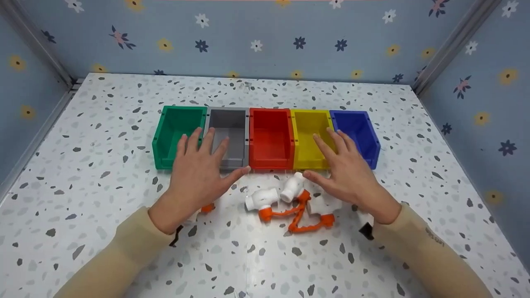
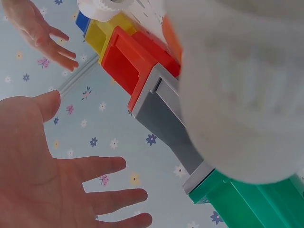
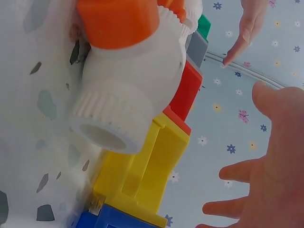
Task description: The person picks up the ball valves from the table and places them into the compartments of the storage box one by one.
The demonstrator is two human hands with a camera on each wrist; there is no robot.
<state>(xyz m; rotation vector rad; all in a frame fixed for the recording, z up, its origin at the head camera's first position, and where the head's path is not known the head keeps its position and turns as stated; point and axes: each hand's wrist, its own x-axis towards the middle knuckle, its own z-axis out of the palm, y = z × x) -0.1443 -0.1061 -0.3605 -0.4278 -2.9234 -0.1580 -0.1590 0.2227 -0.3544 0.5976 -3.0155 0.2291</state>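
My left hand [image 1: 198, 174] is held above the table with fingers spread, over the front of the green bin [image 1: 159, 153] and the grey bin [image 1: 236, 163]. Likewise spread, my right hand [image 1: 352, 174] is over the front of the yellow bin [image 1: 304, 161] and the blue bin [image 1: 374, 151]. Neither holds anything. Between them lie white plastic valves with orange handles: a left one [image 1: 261, 198], a middle one [image 1: 292, 187] and a right one [image 1: 321, 205]. Another orange handle [image 1: 208, 208] shows partly beneath my left hand. A white valve [image 3: 137, 80] looms close in the right wrist view.
A red bin [image 1: 271, 159] stands in the middle of the row, its neighbours touching it. The speckled table [image 1: 103, 186] ends at a flowered back wall [image 1: 232, 25], with side walls left and right. A dark piece [image 1: 366, 230] shows by my right wrist.
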